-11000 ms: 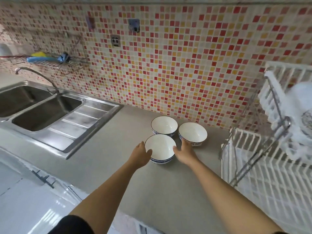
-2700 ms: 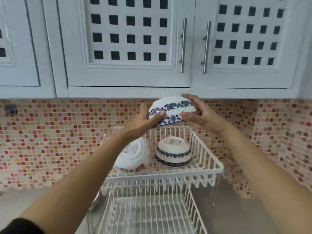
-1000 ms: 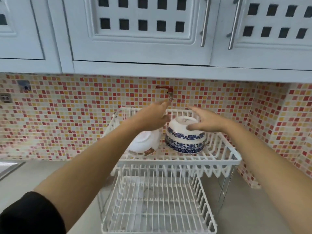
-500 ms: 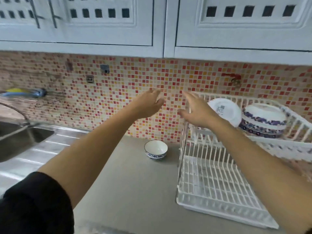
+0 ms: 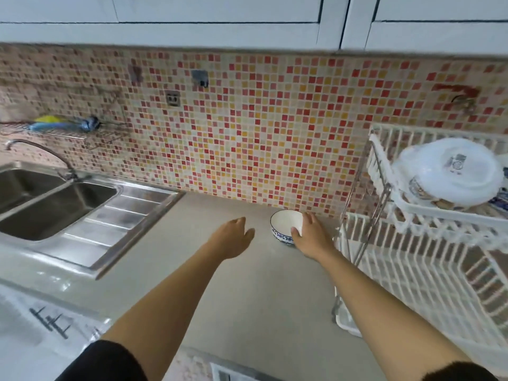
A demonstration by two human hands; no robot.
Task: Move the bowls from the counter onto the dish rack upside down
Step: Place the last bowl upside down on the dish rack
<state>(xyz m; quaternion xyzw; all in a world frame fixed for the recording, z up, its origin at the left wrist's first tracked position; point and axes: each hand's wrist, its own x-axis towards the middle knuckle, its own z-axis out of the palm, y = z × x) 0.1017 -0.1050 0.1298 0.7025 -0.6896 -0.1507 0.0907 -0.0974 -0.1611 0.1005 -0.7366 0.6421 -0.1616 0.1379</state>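
Observation:
One white bowl with a blue patterned band (image 5: 284, 225) stands upright on the grey counter (image 5: 247, 298), close to the tiled wall. My right hand (image 5: 312, 239) holds its right side, thumb on the rim and fingers around the far side. My left hand (image 5: 233, 240) hovers open just left of the bowl, not touching it. The white two-tier dish rack (image 5: 412, 273) stands at the right. On its upper tier a white bowl (image 5: 450, 171) lies bottom up, and the edge of a blue patterned bowl (image 5: 503, 202) shows beside it.
A steel double sink with drainboard (image 5: 68, 213) and a curved tap (image 5: 41, 152) fill the left. A wire wall shelf (image 5: 63, 127) carries blue and yellow items. The mosaic tile wall runs behind the counter, with white cupboards above.
Both hands left the upper rack tier, where the second bowl now sits bottom up, and dropped to the counter. My right hand has taken hold of the last bowl there.

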